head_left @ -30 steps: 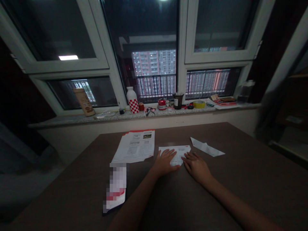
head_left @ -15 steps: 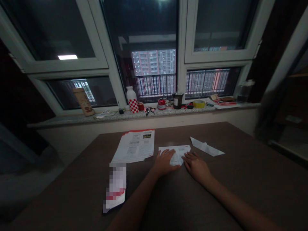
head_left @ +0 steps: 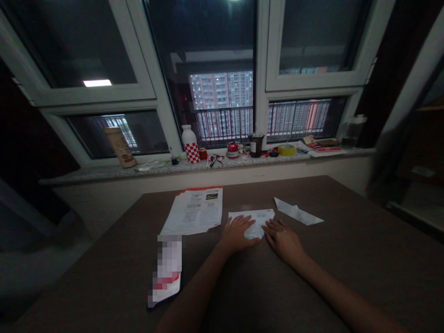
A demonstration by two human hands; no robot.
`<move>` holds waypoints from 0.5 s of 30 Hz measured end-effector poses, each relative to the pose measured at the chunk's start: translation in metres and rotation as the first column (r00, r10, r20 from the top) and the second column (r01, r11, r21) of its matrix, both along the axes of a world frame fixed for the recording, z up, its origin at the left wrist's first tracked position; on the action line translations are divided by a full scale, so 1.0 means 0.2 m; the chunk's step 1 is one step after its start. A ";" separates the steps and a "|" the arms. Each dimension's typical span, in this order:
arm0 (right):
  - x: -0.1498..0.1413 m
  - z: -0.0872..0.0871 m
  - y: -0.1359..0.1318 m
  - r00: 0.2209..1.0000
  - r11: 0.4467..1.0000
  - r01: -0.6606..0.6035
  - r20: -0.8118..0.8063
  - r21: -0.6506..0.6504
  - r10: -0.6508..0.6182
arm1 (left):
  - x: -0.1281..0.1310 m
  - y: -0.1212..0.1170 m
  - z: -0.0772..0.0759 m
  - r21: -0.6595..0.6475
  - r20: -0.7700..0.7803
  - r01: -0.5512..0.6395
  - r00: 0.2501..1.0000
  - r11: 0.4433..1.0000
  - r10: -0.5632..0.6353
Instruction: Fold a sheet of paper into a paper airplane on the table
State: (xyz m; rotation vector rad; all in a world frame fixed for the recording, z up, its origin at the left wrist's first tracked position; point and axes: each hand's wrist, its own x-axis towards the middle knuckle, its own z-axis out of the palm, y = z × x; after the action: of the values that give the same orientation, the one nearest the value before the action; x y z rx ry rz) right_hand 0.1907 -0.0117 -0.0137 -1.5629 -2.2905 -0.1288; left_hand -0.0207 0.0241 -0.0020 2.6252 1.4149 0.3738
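A folded sheet of printed paper [head_left: 258,224] lies flat on the brown table [head_left: 284,291]. My left hand [head_left: 237,236] rests on its left part, fingers spread and palm down, covering that side. At the paper's right edge is my right hand [head_left: 282,238], its fingers stretched out and touching the edge; the fingers lie close together. Just beyond the right hand sits a folded paper boat [head_left: 298,213], apart from both hands.
A stack of printed sheets [head_left: 197,210] lies at the left, with a partly blurred phone-like object [head_left: 168,273] nearer me. Along the windowsill stand a checkered bottle [head_left: 190,145], a tan flask [head_left: 120,147], a dark cup [head_left: 255,145] and yellow tape [head_left: 286,150].
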 end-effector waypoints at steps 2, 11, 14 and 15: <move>0.00 -0.01 0.00 1.000 1.000 -0.006 0.002 0.012 0.006 | 0.00 0.00 0.01 -0.006 -0.008 0.002 1.000 1.000 -0.002; 0.00 -0.01 0.01 1.000 1.000 -0.003 -0.009 0.024 0.003 | 0.00 0.00 -0.01 0.001 -0.007 0.000 1.000 1.000 0.000; 0.00 -0.02 0.01 1.000 0.999 -0.007 -0.001 0.031 0.007 | 0.00 0.00 -0.02 0.016 0.010 0.006 1.000 1.000 -0.006; -0.01 -0.01 0.01 1.000 1.000 -0.006 0.001 0.028 0.006 | 0.00 0.00 -0.02 0.019 0.011 0.013 1.000 1.000 -0.013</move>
State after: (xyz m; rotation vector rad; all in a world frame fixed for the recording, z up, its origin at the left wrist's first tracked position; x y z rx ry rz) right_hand 0.1897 -0.0101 -0.0164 -1.5421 -2.2847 -0.1592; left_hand -0.0212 0.0236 -0.0055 2.6419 1.3967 0.4017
